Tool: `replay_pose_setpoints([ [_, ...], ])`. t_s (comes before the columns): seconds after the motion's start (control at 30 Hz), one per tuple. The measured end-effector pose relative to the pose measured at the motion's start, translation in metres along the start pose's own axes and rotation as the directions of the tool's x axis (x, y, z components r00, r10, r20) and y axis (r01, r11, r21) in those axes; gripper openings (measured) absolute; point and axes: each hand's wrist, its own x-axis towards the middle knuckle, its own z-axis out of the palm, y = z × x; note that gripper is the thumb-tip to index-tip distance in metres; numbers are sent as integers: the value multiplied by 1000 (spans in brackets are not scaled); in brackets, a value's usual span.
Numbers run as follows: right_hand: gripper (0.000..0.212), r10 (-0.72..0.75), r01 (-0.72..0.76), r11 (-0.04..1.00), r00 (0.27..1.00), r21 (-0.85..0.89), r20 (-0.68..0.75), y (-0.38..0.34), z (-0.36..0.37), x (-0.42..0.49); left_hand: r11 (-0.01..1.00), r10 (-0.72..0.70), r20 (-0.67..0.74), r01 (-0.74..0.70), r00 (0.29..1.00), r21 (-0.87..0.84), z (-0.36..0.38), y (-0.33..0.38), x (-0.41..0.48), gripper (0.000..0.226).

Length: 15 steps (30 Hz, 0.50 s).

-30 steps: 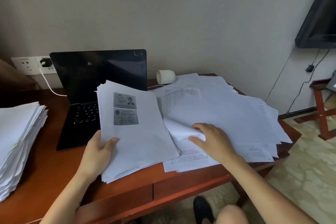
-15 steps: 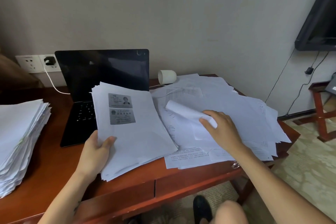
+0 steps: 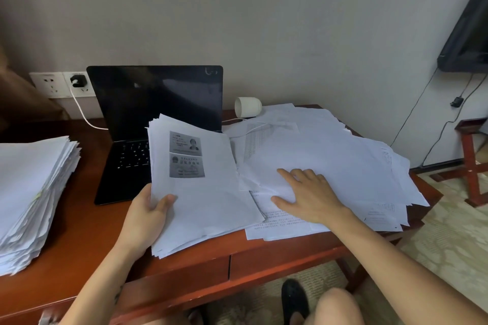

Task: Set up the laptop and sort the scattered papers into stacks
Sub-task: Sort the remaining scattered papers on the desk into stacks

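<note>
Since half a second ago the curled sheet has gone flat, and my right hand now lies spread, palm down, on the scattered papers to the right of the laptop. My left hand grips the gathered bundle, thumb on top, just in front of the laptop, which stands open with its screen dark. A tall stack sits left of the laptop on the worktop. I judge the sorting to be midway. Next I need to peel one sheet free without dragging its neighbours.

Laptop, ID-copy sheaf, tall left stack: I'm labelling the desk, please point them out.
laptop [image 3: 155, 97]: head view, dark screen.
ID-copy sheaf [image 3: 203, 200]: head view, blank lower page.
tall left stack [image 3: 29, 174]: head view, top sheet.
</note>
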Motion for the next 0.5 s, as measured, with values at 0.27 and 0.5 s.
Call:
replay_pose_setpoints([
  [0.27,104,-13,8,999,992,46,128,-15,-6,40,999,19,-18,-18,1000,33,0,-1,-1,23],
  [0.5,53,-318,312,948,928,-62,-193,-21,-1,47,999,1,-28,0,1000,34,1,-1,-1,26],
])
